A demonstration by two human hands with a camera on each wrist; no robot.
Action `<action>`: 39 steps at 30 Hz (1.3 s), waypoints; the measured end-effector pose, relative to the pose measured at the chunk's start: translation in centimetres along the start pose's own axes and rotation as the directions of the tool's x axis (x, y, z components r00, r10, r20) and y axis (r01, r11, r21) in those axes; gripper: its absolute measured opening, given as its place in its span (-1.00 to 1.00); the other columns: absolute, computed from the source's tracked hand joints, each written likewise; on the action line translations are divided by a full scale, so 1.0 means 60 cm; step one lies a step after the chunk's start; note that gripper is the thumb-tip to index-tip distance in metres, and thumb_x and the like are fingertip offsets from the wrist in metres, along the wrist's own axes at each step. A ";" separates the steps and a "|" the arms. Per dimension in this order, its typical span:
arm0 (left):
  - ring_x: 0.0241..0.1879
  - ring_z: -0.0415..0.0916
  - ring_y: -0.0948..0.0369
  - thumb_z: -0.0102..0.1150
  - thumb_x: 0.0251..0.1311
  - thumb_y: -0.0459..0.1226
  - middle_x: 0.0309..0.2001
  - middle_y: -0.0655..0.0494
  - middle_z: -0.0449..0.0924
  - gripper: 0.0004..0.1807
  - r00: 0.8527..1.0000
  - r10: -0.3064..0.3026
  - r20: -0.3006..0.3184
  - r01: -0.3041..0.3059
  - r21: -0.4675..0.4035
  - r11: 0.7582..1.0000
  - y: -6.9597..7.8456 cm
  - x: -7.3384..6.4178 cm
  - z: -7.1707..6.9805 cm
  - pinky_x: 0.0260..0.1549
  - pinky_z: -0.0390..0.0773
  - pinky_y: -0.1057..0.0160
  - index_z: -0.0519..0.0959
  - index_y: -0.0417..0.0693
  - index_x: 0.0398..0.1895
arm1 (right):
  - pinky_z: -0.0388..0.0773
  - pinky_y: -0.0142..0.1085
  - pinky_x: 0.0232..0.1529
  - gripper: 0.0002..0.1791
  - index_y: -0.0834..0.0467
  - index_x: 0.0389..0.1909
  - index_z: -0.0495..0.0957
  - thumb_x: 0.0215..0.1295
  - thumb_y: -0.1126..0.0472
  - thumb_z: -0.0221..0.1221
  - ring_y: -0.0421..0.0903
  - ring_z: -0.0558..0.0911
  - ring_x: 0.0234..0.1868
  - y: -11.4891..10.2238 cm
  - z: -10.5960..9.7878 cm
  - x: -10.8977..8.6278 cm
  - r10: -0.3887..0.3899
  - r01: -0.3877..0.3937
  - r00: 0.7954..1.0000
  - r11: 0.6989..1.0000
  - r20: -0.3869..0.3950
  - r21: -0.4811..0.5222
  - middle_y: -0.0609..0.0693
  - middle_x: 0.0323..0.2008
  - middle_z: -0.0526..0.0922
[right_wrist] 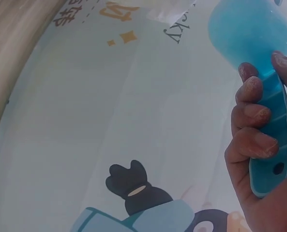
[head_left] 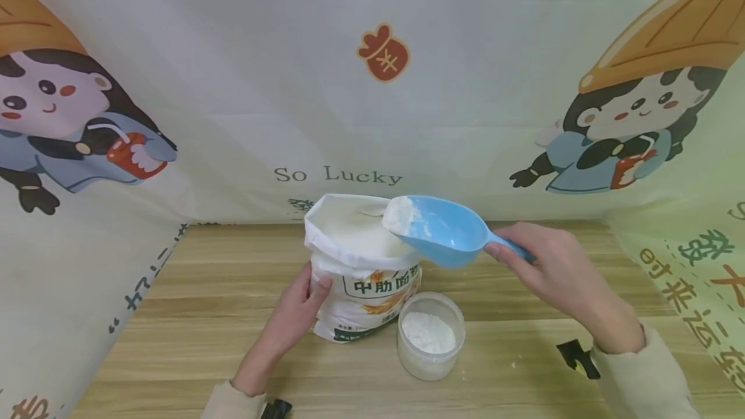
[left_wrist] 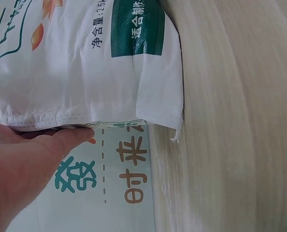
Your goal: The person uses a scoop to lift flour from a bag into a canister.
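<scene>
An open white flour bag [head_left: 349,302] stands upright, with white flour [head_left: 361,231] showing inside its mouth. My left hand [head_left: 297,306] grips its left side, thumb on the printed front; in the left wrist view that hand [left_wrist: 32,159] is at the bag's edge, some fingers hidden. My right hand [head_left: 550,264] holds a blue scoop [head_left: 448,228] by its handle, fingers wrapped round it in the right wrist view. The scoop's tip, carrying some flour, overlaps the bag's right rim. Just right of the bag's base is a clear round tub [head_left: 431,367] partly filled with flour.
The wooden table [head_left: 233,296] carries small white specks right of the tub. A pale printed cloth [head_left: 465,115] hangs behind and along both sides, close to the table's back edge.
</scene>
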State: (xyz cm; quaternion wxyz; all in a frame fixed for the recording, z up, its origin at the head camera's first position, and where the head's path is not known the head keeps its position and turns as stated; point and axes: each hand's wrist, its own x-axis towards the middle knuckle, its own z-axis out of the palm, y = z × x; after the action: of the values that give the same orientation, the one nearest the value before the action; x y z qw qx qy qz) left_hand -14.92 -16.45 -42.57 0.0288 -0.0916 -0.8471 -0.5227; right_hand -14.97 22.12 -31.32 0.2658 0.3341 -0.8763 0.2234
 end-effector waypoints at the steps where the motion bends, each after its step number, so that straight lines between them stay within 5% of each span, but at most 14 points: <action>1: 0.23 0.53 -0.13 -0.08 0.64 -0.07 0.23 -0.27 0.58 -0.50 1.000 0.000 0.000 0.000 -0.002 1.000 0.000 0.000 0.000 0.17 0.54 -0.20 0.33 -0.16 0.45 | 0.65 -0.21 -0.37 -0.83 0.15 -0.12 0.75 0.43 0.14 0.31 -0.26 0.61 -0.38 0.001 -0.001 -0.002 0.000 0.000 1.000 1.000 0.005 0.003 -0.09 -0.28 0.77; 18: 0.26 0.50 -0.13 -0.10 0.65 -0.07 0.26 -0.26 0.55 -0.49 1.000 0.016 0.014 -0.016 0.004 1.000 -0.001 0.001 -0.002 0.22 0.50 -0.23 0.31 -0.16 0.46 | 0.69 -0.26 -0.34 -0.87 0.09 -0.16 0.77 0.33 0.18 0.39 -0.25 0.70 -0.33 0.020 -0.014 -0.054 -0.013 0.013 1.000 1.000 0.011 0.001 -0.15 -0.28 0.78; 39: 0.24 0.52 -0.11 -0.10 0.64 -0.06 0.26 -0.25 0.56 -0.49 1.000 0.014 0.018 -0.014 -0.009 1.000 -0.005 0.004 -0.001 0.19 0.53 -0.20 0.31 -0.14 0.47 | 0.44 -0.56 -0.43 -0.84 -0.02 -0.17 0.76 0.23 0.18 0.46 -0.46 0.47 -0.40 0.035 -0.032 -0.112 -0.058 0.059 0.993 0.998 0.105 -0.010 -0.32 -0.33 0.70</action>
State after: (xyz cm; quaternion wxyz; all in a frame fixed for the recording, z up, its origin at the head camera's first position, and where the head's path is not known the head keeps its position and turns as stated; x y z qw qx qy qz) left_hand -15.20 -16.62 -42.75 0.0244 -0.1024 -0.8444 -0.5253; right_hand -11.58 27.79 -34.42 0.2281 0.3692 -0.8803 0.1917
